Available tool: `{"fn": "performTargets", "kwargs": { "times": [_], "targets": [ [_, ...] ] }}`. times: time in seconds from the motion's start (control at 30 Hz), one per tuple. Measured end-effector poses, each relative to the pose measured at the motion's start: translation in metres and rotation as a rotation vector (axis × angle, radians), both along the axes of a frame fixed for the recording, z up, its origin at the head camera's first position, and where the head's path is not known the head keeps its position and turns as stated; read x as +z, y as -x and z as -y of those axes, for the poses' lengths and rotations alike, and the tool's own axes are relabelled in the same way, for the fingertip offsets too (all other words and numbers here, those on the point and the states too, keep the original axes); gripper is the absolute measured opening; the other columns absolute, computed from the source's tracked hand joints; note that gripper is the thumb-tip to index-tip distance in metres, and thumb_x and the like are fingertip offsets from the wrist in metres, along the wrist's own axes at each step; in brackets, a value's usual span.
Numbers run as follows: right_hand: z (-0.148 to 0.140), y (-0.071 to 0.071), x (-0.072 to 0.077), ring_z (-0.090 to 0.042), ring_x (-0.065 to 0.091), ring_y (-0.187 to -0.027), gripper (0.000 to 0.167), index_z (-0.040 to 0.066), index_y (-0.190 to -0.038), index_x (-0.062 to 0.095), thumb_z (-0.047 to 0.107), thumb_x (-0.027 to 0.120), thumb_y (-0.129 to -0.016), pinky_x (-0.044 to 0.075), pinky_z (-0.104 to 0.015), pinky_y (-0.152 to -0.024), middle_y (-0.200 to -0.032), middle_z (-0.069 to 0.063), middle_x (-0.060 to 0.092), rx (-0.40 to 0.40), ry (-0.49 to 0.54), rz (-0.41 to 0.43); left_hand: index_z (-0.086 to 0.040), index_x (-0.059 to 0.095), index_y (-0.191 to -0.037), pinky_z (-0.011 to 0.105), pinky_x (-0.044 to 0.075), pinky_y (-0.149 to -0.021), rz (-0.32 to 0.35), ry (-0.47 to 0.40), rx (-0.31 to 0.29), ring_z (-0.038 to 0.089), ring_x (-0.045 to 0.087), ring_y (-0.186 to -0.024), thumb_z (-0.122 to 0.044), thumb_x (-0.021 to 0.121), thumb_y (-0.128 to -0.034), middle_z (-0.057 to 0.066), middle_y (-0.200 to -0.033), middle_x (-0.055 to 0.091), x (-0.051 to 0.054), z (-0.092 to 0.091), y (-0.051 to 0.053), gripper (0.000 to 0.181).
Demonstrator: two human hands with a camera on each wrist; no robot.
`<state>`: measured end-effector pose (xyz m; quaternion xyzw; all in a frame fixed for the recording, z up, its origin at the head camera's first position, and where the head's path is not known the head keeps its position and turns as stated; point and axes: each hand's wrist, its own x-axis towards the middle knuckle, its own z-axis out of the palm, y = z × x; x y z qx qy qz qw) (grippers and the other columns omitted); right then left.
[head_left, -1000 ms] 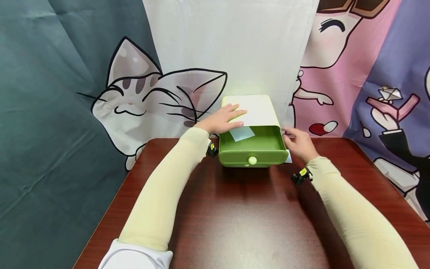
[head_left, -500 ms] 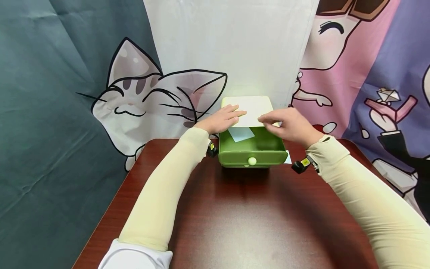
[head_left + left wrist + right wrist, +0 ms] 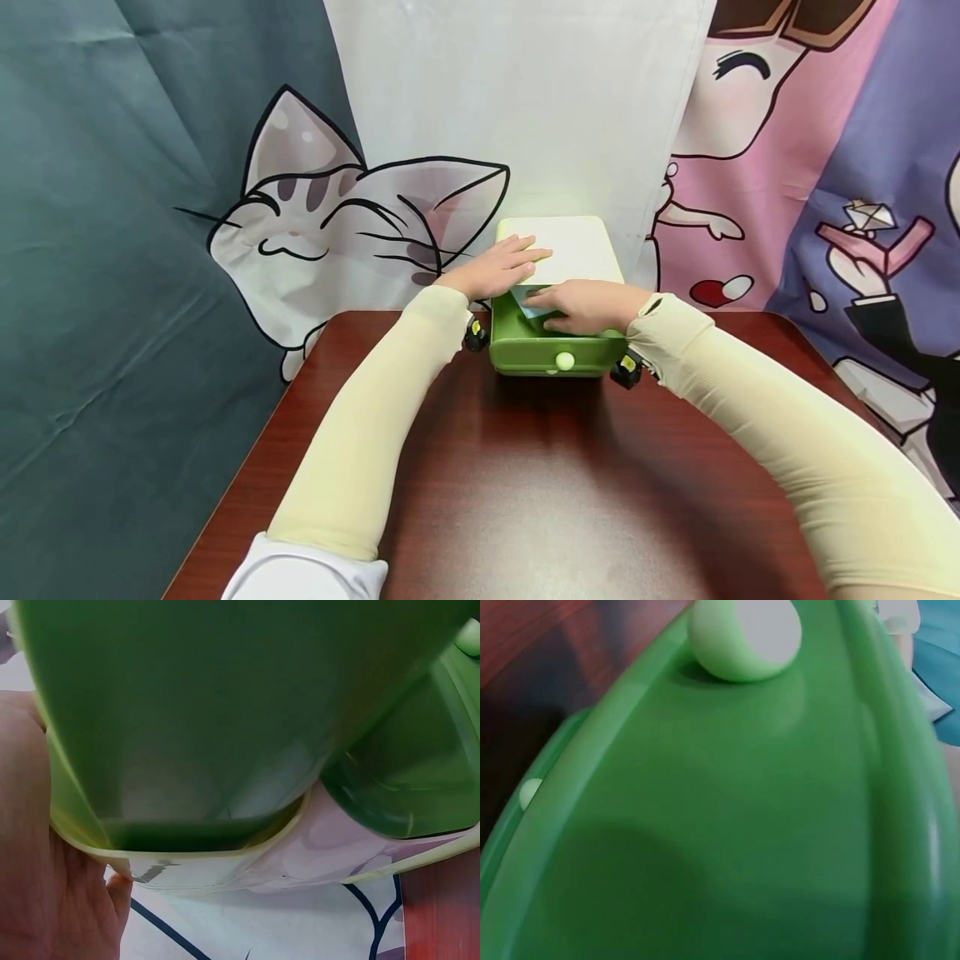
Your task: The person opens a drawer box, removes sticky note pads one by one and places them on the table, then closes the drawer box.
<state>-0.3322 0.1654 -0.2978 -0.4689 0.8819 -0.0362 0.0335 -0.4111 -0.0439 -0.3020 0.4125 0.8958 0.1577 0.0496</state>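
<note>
A small drawer cabinet with a whitish top (image 3: pixel 585 246) stands at the far side of the table. Its upper green drawer (image 3: pixel 525 353) is pulled out, with a pale round knob (image 3: pixel 565 361). My left hand (image 3: pixel 501 268) rests on the cabinet's top, fingers spread; part of this hand (image 3: pixel 30 840) shows beside the cabinet in the left wrist view. My right hand (image 3: pixel 588 306) reaches into the drawer, fingertips over a light blue sheet of paper (image 3: pixel 529 312), thumb apart. The drawer front (image 3: pixel 705 787) fills the right wrist view, where the right hand's fingers are hidden.
A dark red wooden table (image 3: pixel 555 492) extends toward me from the cabinet. A second, lower pale knob (image 3: pixel 531 793) shows in the right wrist view. Behind stands a printed cloth backdrop (image 3: pixel 600 100) with a cat drawing (image 3: pixel 300 225).
My right hand has moved from the cabinet's right side, over its top, and down into the drawer at the blue paper. The left hand stays on the top.
</note>
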Motion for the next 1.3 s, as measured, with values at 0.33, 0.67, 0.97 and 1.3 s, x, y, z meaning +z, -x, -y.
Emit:
{"fn": "performTargets", "kwargs": {
  "times": [0.33,0.67,0.97,1.3],
  "targets": [
    [0.005,0.021,-0.019,-0.043,0.045,-0.137,0.065,-0.009,-0.15,0.034,0.019,0.062,-0.099,0.031,-0.054,-0.116,-0.149,-0.032,0.043,-0.045,-0.147,-0.071,-0.03,0.035,-0.159,0.04,0.001,-0.125,-0.01,0.008,0.007,0.029,0.0,-0.156,-0.037,0.027,-0.1108,0.004,-0.17,0.013,-0.002,-0.001,0.002,0.049],
    [0.009,0.015,-0.015,-0.042,0.06,-0.117,0.056,-0.009,-0.134,0.049,0.021,0.072,-0.093,0.041,-0.051,-0.108,-0.124,-0.03,0.062,-0.047,-0.161,-0.121,-0.03,0.035,-0.159,0.042,0.002,-0.125,-0.012,0.006,0.008,0.03,0.001,-0.156,-0.038,0.027,-0.111,0.004,-0.17,0.013,-0.002,-0.001,0.002,0.049],
    [0.01,0.001,-0.006,-0.028,0.068,-0.071,0.025,0.003,-0.103,0.067,0.013,0.079,-0.084,0.057,-0.044,-0.072,-0.076,-0.009,0.068,0.029,-0.182,-0.261,-0.029,0.036,-0.159,0.043,0.003,-0.125,-0.018,0.0,0.005,0.031,0.001,-0.156,-0.038,0.028,-0.1109,0.004,-0.169,0.014,-0.001,-0.001,0.0,0.049],
    [0.005,-0.003,-0.006,-0.026,0.063,-0.059,0.012,0.011,-0.085,0.067,0.002,0.074,-0.082,0.055,-0.045,-0.059,-0.064,-0.004,0.063,0.071,-0.219,-0.388,-0.031,0.036,-0.159,0.044,0.003,-0.125,-0.007,-0.005,0.013,0.029,0.0,-0.156,-0.038,0.029,-0.1108,0.003,-0.17,0.014,-0.003,-0.002,0.001,0.049]
  ]
}}
